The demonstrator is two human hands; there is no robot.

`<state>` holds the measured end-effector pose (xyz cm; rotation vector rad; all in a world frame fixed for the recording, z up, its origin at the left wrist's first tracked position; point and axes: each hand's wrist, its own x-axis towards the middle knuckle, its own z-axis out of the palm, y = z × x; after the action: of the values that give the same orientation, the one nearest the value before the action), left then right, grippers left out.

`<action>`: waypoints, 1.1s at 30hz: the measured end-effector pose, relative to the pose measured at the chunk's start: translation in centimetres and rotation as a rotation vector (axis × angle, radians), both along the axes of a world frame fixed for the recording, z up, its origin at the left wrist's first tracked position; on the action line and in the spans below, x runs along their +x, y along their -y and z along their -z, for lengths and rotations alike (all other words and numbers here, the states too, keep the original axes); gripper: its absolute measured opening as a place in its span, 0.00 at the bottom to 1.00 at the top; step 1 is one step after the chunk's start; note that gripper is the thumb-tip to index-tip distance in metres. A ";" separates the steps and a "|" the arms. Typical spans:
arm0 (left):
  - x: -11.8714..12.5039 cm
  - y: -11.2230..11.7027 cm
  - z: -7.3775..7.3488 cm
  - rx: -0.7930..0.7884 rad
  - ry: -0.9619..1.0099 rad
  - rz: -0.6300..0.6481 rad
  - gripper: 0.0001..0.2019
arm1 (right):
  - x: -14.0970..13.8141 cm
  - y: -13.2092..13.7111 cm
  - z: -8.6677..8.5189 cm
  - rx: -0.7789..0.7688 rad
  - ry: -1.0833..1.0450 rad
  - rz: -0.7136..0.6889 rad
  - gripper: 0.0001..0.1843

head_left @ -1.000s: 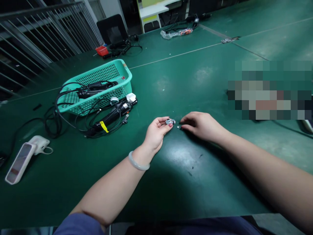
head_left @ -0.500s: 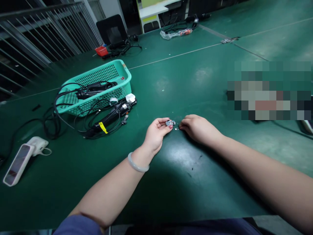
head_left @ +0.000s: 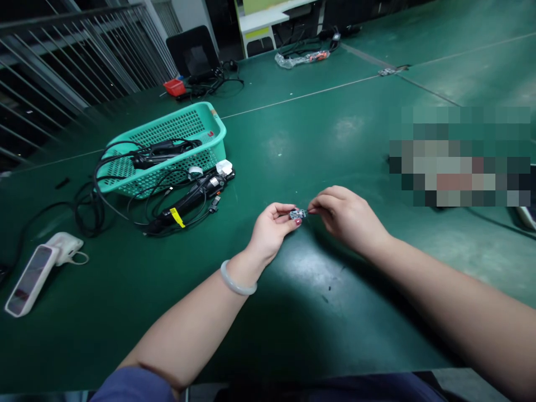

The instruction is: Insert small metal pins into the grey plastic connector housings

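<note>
A small circuit board (head_left: 297, 214) is pinched between the thumb and fingers of my left hand (head_left: 268, 230), a little above the green table. My right hand (head_left: 349, 215) is closed in a pinch at the board's right end. Its fingertips grip a tiny silvery piece (head_left: 304, 212), which meets or overlaps that end of the board. The piece is too small to name, and I cannot tell whether it is joined to the board.
To the left, a teal basket (head_left: 218, 148) holds black cabled devices. A black handheld device (head_left: 188, 201) with a yellow tag lies before it. A white device with a screen (head_left: 31, 279) sits far left. A pixelated patch (head_left: 460, 162) hides things at right.
My right hand has lifted and brought the tiny silvery piece from just below the board up to its right end. My left hand has shifted slightly right with the board.
</note>
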<state>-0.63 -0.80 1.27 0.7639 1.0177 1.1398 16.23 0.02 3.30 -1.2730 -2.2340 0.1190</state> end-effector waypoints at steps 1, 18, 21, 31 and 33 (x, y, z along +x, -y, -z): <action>0.0 0.0 0.0 -0.002 -0.001 0.004 0.15 | -0.2 0.1 0.0 0.004 0.001 -0.019 0.12; -0.2 -0.2 0.6 0.046 0.003 0.018 0.17 | -0.5 -0.1 0.7 0.107 -0.057 -0.020 0.11; -0.3 -0.2 0.7 0.062 0.006 0.013 0.15 | -0.3 -0.5 1.2 0.072 -0.122 0.008 0.11; -2.8 0.1 -1.2 -0.002 0.184 -0.221 0.09 | 0.5 -2.3 3.4 -0.195 -0.328 0.047 0.09; -4.7 0.9 -1.4 -0.024 0.135 -0.273 0.07 | 0.6 -2.4 3.5 -0.225 -0.340 0.052 0.09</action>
<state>-5.38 -1.71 2.69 0.5311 1.0409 1.3907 16.80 2.45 -0.22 -1.3133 -1.9340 0.5393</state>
